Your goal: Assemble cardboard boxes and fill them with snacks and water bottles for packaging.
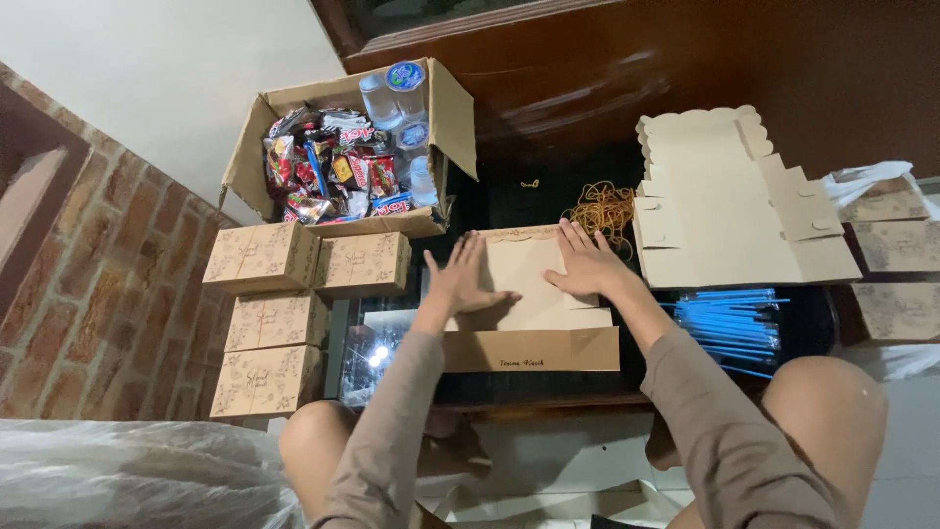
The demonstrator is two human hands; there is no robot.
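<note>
A flat, partly folded brown cardboard box (pixel 534 328) lies on the dark table in front of me. My left hand (pixel 460 277) presses flat on its left part with fingers spread. Spread the same way, my right hand (pixel 586 261) rests on its right part. Neither hand grips anything. A front flap of the box faces me at the table's near edge.
An open carton (pixel 446 118) of snack packs and water cups stands at the back left. Several closed patterned boxes (pixel 279 318) are stacked on the left. Unfolded box blanks (pixel 725 211), rubber bands (pixel 602 211) and blue straws (pixel 734 323) lie to the right.
</note>
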